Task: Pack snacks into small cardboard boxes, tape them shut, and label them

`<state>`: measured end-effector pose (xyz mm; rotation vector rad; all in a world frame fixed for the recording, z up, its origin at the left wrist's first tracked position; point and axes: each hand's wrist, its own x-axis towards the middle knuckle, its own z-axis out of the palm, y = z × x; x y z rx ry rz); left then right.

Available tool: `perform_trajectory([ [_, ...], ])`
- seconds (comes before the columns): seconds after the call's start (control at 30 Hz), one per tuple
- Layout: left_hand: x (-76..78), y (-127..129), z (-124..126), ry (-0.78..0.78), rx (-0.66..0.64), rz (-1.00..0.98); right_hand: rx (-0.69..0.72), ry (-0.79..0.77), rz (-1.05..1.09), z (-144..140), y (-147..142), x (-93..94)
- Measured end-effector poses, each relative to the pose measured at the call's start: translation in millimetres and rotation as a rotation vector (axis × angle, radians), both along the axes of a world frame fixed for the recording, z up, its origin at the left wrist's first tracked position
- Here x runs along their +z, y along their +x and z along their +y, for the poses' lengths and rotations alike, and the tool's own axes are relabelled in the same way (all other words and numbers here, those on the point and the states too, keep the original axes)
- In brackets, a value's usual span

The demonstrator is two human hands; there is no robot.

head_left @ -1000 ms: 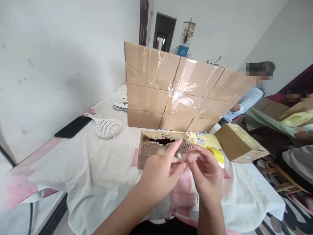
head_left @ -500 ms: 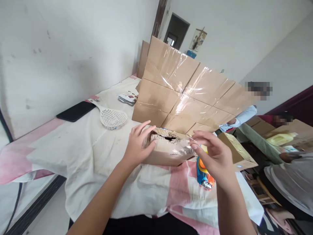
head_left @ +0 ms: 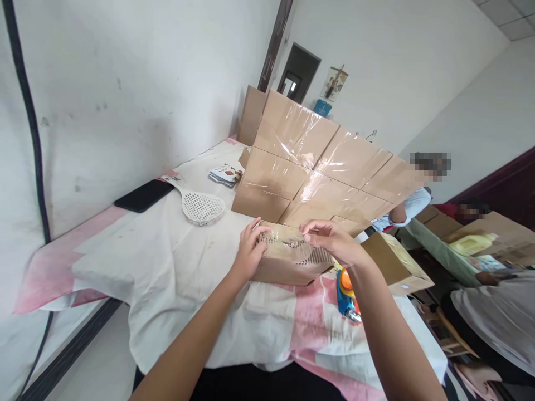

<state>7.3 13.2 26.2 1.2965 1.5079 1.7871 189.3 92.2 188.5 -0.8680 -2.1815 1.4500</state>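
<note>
A small cardboard box [head_left: 288, 266] with clear tape over its torn, corrugated top lies on the cloth before me. My left hand [head_left: 249, 249] is closed on its left end, fingers on the top edge and thumb at the near side. My right hand [head_left: 332, 240] pinches at the top flap, thumb against fingertips; the exact bit held is partly hidden. Just right of the box, partly behind my right forearm, is a blue and orange plastic toy [head_left: 345, 295].
A tall taped cardboard panel [head_left: 288, 161] stands behind the box. A white racket [head_left: 203, 207], a black phone-like slab [head_left: 144, 195] and a packet [head_left: 225, 175] lie left. Another carton [head_left: 395, 262] sits right. Two people sit or stand further right, by a yellow jug [head_left: 472, 244].
My right hand has moved left and in onto the box top, its fingers closing. My left fingers have drawn together on the box's end. The dark gap in the top has narrowed.
</note>
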Motion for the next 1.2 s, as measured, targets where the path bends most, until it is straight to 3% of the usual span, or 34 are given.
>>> perform_trajectory([
  [0.13,-2.7,-1,1,0.018,0.001,0.008,-0.013,-0.180,0.051,6,-3,-0.6],
  [0.27,-1.1,-1,-1,0.022,0.004,0.018,0.035,-0.307,0.042,18,-16,-17.2],
  [0.43,1.8,-2,-3,0.018,0.006,0.045,0.025,-0.062,-0.121,34,-33,-40.9],
  [0.63,-0.2,-2,-3,0.043,0.052,0.098,0.057,0.168,-0.185,38,-37,-54.5],
  [0.77,4.3,-8,-12,0.194,0.201,0.372,0.057,0.224,-0.202,36,-35,-59.0],
  [0.9,14.5,-11,-21,0.375,0.087,0.743,0.007,0.277,-0.213,33,-36,-60.3],
  [0.97,18.0,-8,-23,0.389,0.051,0.798,-0.018,0.320,-0.235,31,-38,-60.1],
  [1.2,15.9,-5,-20,0.426,0.117,0.846,-0.084,0.468,-0.282,26,-45,-66.9],
])
